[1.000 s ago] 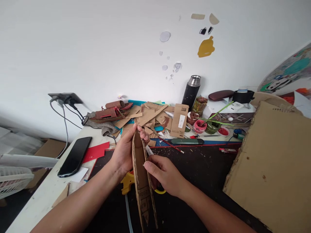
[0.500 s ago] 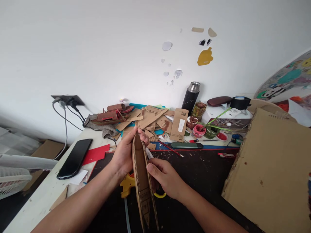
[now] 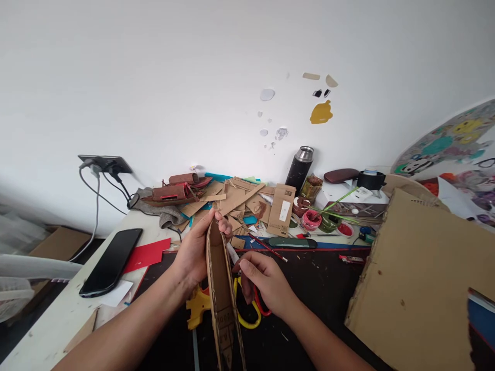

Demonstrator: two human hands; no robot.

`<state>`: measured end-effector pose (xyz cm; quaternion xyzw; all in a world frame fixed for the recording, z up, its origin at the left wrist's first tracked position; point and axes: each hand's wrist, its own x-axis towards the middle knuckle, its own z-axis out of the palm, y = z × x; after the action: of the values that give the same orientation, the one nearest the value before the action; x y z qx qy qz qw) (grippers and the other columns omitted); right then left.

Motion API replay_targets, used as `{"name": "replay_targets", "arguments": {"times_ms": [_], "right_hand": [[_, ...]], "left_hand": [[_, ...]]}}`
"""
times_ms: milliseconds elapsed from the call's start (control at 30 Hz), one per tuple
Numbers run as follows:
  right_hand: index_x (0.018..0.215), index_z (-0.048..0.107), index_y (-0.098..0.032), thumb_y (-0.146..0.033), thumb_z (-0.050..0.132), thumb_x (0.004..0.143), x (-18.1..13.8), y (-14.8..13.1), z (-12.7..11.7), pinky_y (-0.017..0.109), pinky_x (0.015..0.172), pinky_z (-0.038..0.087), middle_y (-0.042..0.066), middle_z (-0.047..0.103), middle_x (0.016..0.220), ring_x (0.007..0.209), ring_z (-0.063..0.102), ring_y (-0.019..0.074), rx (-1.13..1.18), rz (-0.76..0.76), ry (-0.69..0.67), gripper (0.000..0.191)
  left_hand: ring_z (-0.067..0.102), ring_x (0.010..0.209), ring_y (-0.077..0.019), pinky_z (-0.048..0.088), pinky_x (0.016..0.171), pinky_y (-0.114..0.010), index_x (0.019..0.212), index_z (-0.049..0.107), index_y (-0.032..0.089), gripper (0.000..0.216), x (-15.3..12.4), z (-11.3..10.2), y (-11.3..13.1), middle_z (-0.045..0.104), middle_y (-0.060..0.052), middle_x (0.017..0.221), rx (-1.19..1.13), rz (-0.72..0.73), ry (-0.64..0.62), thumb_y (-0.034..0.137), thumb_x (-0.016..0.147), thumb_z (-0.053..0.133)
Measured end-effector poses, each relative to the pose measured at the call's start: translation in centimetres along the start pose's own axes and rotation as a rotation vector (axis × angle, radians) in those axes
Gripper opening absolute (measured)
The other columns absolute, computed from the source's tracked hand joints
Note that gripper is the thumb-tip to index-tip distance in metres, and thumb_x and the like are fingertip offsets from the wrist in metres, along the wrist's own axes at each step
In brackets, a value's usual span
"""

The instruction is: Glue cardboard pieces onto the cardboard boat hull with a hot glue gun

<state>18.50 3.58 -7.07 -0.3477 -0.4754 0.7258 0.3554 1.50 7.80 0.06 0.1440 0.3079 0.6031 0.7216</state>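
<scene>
A narrow boat hull of corrugated cardboard (image 3: 222, 281) stretches toward me, its far end pointed and its two thin side walls upright. My left hand (image 3: 195, 250) is closed around its far tip, thumb on the left and fingertips curling over on the right. Just outside the right wall is my right hand (image 3: 266, 281), its fingers bent and apart with nothing visible in them; whether a fingertip touches the wall, I cannot tell. Beneath the hull lie a yellow glue gun (image 3: 198, 309) and scissors with yellow and red handles (image 3: 250, 322), both partly hidden.
Cardboard scraps (image 3: 235, 198) pile up at the back beside a brown model boat (image 3: 172, 193). Open paint pots (image 3: 311, 220), a black thermos (image 3: 299, 167) and a green utility knife (image 3: 292, 242) are right of them. A phone (image 3: 112, 263) lies left; a large cardboard sheet (image 3: 417, 278) stands right.
My right hand has come slightly away from the hull's right wall, and its fingers have loosened. More of the scissors' handles shows. The view has tilted up a little.
</scene>
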Motion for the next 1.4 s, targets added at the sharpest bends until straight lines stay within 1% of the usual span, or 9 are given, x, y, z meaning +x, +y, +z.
{"name": "replay_targets", "arguments": {"times_ms": [133,233,367,633,833,967,1100,1200,1400], "right_hand": [[0.102,0.068,-0.017,-0.077,0.072,0.089,0.09,-0.50,-0.55,0.023,0.044,0.040,-0.006,0.059,0.053,0.043,0.051,0.0127,0.005,-0.002,0.038,0.061],[0.095,0.067,-0.019,-0.074,0.071,0.091,0.24,-0.57,-0.88,0.023,0.045,0.039,-0.007,0.056,0.051,0.041,0.050,0.0119,0.003,-0.017,0.068,0.055],[0.084,0.060,-0.021,-0.070,0.072,0.091,0.43,-0.49,-1.01,0.023,0.045,0.036,-0.011,0.046,0.045,0.039,0.047,0.0113,0.025,-0.030,0.118,0.051],[0.075,0.051,-0.025,-0.063,0.068,0.093,0.41,-0.21,-0.52,0.022,0.042,0.031,-0.013,0.038,0.044,0.037,0.042,0.0100,-0.050,-0.003,0.138,0.046],[0.072,0.047,-0.026,-0.057,0.063,0.095,0.23,-0.51,-0.59,0.022,0.042,0.022,-0.012,0.040,0.043,0.037,0.031,0.0076,-0.108,-0.049,0.206,0.042],[0.069,0.045,-0.026,-0.058,0.064,0.094,0.00,-0.42,-0.27,0.023,0.041,0.019,-0.012,0.038,0.041,0.037,0.028,0.0074,-0.133,-0.028,0.224,0.044],[0.065,0.044,-0.027,-0.061,0.065,0.094,0.02,-0.09,-0.14,0.023,0.040,0.023,-0.011,0.040,0.041,0.036,0.032,0.0080,-0.153,-0.020,0.226,0.049],[0.065,0.046,-0.026,-0.063,0.066,0.094,0.18,-0.13,-0.46,0.023,0.042,0.029,-0.010,0.043,0.040,0.036,0.038,0.0093,-0.156,-0.039,0.226,0.051],[0.077,0.060,-0.022,-0.061,0.070,0.093,0.26,-0.96,-1.11,0.023,0.047,0.037,-0.003,0.063,0.058,0.048,0.058,0.0125,-0.133,-0.044,0.173,0.044]], "left_hand": [[0.060,0.063,-0.0153,0.058,0.064,-0.023,0.075,0.068,0.015,0.032,0.54,-0.32,0.26,0.056,-0.001,0.065,-0.017,0.011,0.024,0.024,0.106,0.063],[0.060,0.063,-0.0156,0.058,0.064,-0.023,0.076,0.068,0.014,0.034,0.85,-0.54,0.40,0.057,-0.002,0.065,-0.014,0.019,0.042,0.024,0.107,0.059],[0.060,0.062,-0.0154,0.058,0.064,-0.023,0.075,0.068,0.015,0.034,1.02,-0.79,0.37,0.057,-0.001,0.064,0.009,0.036,0.032,0.023,0.107,0.059],[0.060,0.064,-0.0158,0.057,0.066,-0.023,0.076,0.069,0.016,0.029,0.90,-0.97,-0.13,0.057,-0.001,0.065,0.075,0.048,0.017,0.030,0.100,0.073],[0.059,0.063,-0.0161,0.057,0.062,-0.023,0.076,0.069,0.015,0.029,0.63,-0.53,-0.39,0.057,-0.002,0.064,0.089,0.026,0.064,0.028,0.102,0.069],[0.059,0.064,-0.0153,0.057,0.063,-0.022,0.077,0.069,0.016,0.030,0.41,-0.30,-0.22,0.057,-0.001,0.065,0.073,-0.020,0.064,0.025,0.104,0.064],[0.059,0.064,-0.0155,0.057,0.063,-0.022,0.077,0.069,0.016,0.030,0.46,-0.50,-0.14,0.057,-0.001,0.065,0.057,0.001,0.040,0.026,0.104,0.065],[0.060,0.064,-0.0158,0.057,0.064,-0.023,0.077,0.070,0.015,0.030,0.58,-0.75,-0.18,0.058,-0.002,0.064,0.053,0.017,0.024,0.026,0.104,0.065],[0.060,0.064,-0.0159,0.057,0.065,-0.023,0.077,0.070,0.016,0.027,0.44,-0.89,-0.18,0.058,-0.001,0.064,0.054,0.017,0.010,0.027,0.101,0.070]]}}
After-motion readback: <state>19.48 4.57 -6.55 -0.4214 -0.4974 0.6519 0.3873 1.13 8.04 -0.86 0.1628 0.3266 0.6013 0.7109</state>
